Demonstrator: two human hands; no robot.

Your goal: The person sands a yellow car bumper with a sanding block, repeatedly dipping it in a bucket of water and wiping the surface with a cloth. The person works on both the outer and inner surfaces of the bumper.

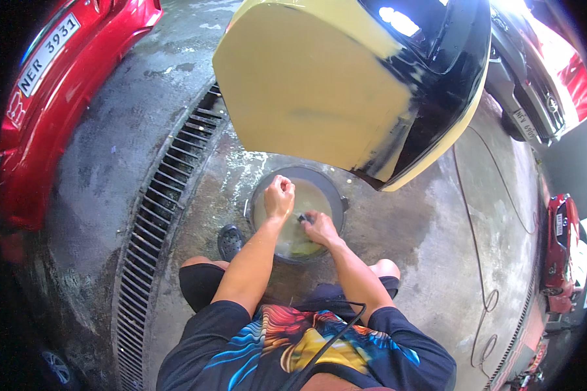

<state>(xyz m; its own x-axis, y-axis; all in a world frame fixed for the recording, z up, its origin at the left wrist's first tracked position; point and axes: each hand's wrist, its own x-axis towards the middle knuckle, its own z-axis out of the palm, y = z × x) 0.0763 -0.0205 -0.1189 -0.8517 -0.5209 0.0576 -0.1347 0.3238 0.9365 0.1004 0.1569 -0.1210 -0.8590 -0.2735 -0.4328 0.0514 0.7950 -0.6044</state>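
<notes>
My left hand point(280, 195) is closed above a wide dark bucket point(329, 187) of cloudy water; what its fingers hold, if anything, is hidden. My right hand point(317, 228) grips a small dark block point(302, 218) over the water, lower and to the right. Just beyond the bucket, a large car body panel point(313, 91) shows pale yellow coating with black areas along its right side. A dark clog point(230, 241) is beside the bucket on the left.
A metal drain grate point(164, 195) runs along the wet concrete floor at left, beside a red car point(59, 98). At right are a dark car point(522, 91), another red car point(557, 251) and a thin hose point(476, 247) lying on the floor.
</notes>
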